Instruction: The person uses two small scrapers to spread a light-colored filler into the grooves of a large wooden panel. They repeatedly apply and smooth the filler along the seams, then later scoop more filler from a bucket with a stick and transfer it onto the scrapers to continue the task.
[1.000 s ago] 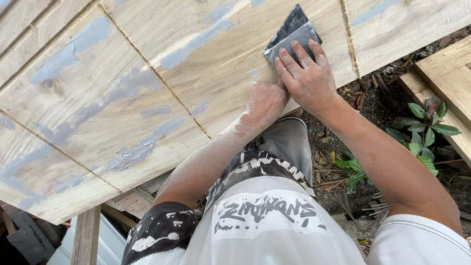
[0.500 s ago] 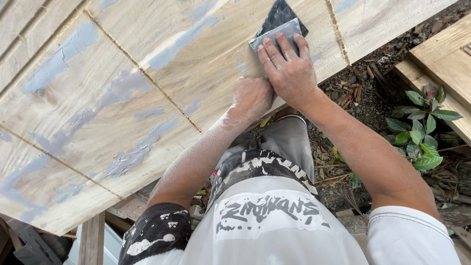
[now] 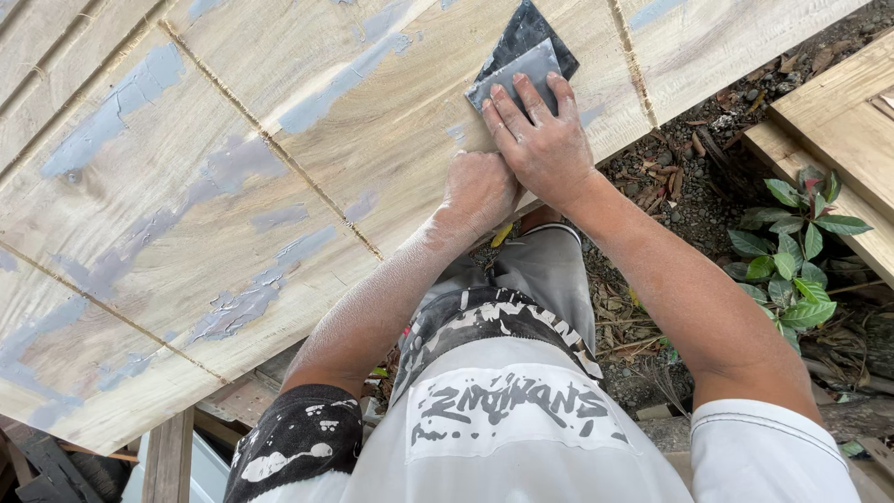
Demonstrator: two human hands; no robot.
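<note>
Here, nearest the camera, the person's white printed shirt [image 3: 503,438] and grey shorts [image 3: 540,279] are filling the bottom of the view, with both forearms reaching away toward the big wooden panel [image 3: 186,233].

The left hand [image 3: 478,191] is resting at the near edge of the panel, its fingers curled into a loose fist; whether it is gripping the edge or anything else I cannot tell, since the fingertips are hidden. Just beside it and touching it, the right hand [image 3: 543,140] is lying flat with fingers spread, pressing down on a folded sheet of sandpaper [image 3: 521,58], dark on the far side and grey under the fingertips.

Compared with a second ago, the right hand and the sheet are sitting farther from the panel's near edge, pushed away along the board, while the left fist is staying at the edge. That reads as one stroke of rubbing being carried outward across the wood beside a grey filler patch [image 3: 340,82].

Farther off, more grey patches and sawn grooves are crossing the panel. To the right, a leafy green plant [image 3: 801,251] is growing from stony ground beside pale timber planks [image 3: 838,121].
</note>
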